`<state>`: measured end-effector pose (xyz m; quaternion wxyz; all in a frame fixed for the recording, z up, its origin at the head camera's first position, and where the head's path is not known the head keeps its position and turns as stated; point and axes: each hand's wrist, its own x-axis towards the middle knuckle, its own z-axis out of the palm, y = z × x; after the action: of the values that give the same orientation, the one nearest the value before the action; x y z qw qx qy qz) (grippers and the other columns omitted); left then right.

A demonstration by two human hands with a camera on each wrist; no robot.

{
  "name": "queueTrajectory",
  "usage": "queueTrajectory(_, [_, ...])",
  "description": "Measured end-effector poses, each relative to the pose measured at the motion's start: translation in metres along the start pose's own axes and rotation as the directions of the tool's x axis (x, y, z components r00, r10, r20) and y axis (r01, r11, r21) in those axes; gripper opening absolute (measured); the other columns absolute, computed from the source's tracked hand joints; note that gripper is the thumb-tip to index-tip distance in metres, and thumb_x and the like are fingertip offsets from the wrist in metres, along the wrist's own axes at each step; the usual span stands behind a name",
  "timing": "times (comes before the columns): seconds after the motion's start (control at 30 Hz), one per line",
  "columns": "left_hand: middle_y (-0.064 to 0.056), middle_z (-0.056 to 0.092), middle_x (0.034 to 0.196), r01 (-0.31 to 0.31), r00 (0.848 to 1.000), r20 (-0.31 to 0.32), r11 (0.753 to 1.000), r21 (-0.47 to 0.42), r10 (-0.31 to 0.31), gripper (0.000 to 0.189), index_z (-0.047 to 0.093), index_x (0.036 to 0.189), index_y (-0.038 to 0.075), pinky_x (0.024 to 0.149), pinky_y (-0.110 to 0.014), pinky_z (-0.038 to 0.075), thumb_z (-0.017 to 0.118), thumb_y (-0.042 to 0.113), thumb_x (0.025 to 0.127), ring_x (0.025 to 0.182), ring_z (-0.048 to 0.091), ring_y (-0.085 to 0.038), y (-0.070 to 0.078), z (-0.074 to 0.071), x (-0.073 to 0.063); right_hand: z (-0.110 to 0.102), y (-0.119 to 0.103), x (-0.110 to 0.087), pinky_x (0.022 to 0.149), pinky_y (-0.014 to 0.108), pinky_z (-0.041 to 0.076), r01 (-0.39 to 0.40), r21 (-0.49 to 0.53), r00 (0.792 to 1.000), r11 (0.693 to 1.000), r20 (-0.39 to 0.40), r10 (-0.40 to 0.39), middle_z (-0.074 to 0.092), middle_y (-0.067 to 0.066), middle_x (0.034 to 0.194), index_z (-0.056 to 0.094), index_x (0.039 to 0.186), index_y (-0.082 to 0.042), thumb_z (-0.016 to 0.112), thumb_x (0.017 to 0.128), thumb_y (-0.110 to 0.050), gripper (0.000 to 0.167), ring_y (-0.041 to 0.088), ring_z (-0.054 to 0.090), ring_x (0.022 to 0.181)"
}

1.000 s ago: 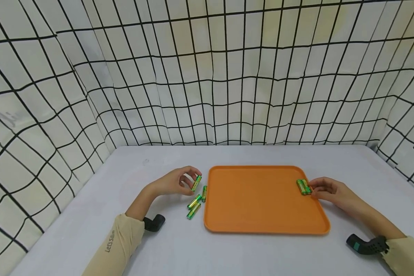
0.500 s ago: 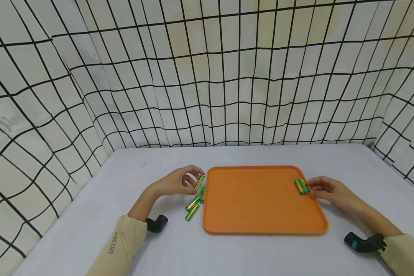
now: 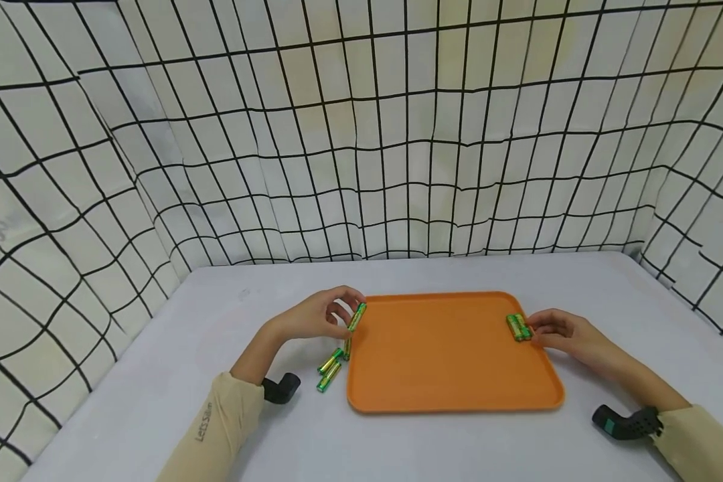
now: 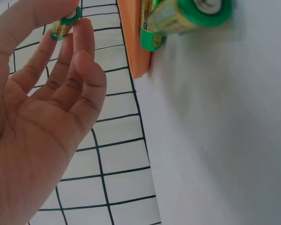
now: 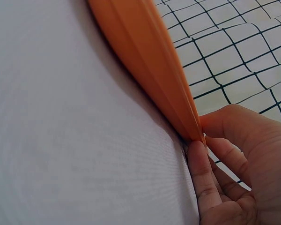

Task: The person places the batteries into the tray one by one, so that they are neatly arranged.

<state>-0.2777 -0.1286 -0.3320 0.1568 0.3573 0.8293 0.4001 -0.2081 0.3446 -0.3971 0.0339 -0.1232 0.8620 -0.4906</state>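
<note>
My left hand pinches a green and gold battery between thumb and fingertips, and the battery overlaps the left rim of the orange tray. In the left wrist view one end of this battery shows between the fingers. Below that hand, several similar batteries lie on the table beside the tray. On the far side, my right hand grips the tray's right rim; the right wrist view has thumb and fingers at the tray edge. Two batteries lie side by side in the tray near those fingertips.
A white table bears everything. White walls with a black grid net rise behind it and at both sides. A black wrist device is at the left sleeve, another at the right.
My left hand has moved right with the pinched battery, from beside the tray to its left rim. The right hand stays at the right rim. The head view has shifted slightly.
</note>
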Motion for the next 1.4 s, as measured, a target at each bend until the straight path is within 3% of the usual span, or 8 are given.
queueTrajectory(0.47, [-0.011, 0.054, 0.115, -0.052, 0.998, 0.026, 0.999, -0.008, 0.052, 0.051, 0.053, 0.127, 0.007, 0.077, -0.029, 0.046, 0.074, -0.001, 0.081, 0.089, 0.061, -0.019, 0.009, 0.005, 0.022, -0.006, -0.005, 0.0, 0.08, 0.018, 0.05, -0.032, 0.016, 0.999, 0.999, -0.005, 0.032, 0.059, 0.018, 0.118, 0.052, 0.128, 0.007, 0.065, 0.094, -0.017, 0.044, 0.003, 0.058, 0.093])
queueTrajectory(0.87, [-0.009, 0.053, 0.113, -0.07, 0.996, 0.053, 0.997, -0.039, 0.072, 0.052, 0.053, 0.128, 0.007, 0.076, -0.028, 0.047, 0.073, -0.002, 0.081, 0.089, 0.061, -0.017, 0.016, 0.019, 0.04, -0.007, 0.0, -0.005, 0.081, 0.019, 0.05, 0.002, 0.054, 1.0, 0.999, 0.003, -0.002, 0.061, 0.01, 0.112, 0.051, 0.127, 0.01, 0.064, 0.095, -0.013, 0.042, 0.003, 0.06, 0.093])
queueTrajectory(1.2, [-0.01, 0.053, 0.115, -0.092, 0.993, 0.073, 0.995, -0.041, 0.095, 0.051, 0.053, 0.129, 0.007, 0.073, -0.027, 0.047, 0.073, -0.002, 0.082, 0.09, 0.061, -0.018, 0.021, 0.021, 0.053, -0.003, 0.001, -0.002, 0.082, 0.019, 0.05, 0.001, 0.052, 1.0, 0.999, 0.008, -0.001, 0.06, 0.018, 0.117, 0.052, 0.127, 0.009, 0.064, 0.095, -0.015, 0.042, 0.003, 0.059, 0.095])
queueTrajectory(1.4, [-0.01, 0.053, 0.115, -0.122, 0.988, 0.088, 0.992, -0.032, 0.125, 0.051, 0.053, 0.13, 0.006, 0.075, -0.028, 0.049, 0.072, 0.0, 0.083, 0.091, 0.062, -0.017, 0.024, 0.024, 0.065, 0.0, -0.001, 0.001, 0.082, 0.019, 0.05, -0.007, 0.049, 1.0, 0.999, -0.006, 0.008, 0.061, 0.016, 0.116, 0.054, 0.126, 0.007, 0.066, 0.094, -0.017, 0.042, 0.004, 0.06, 0.094])
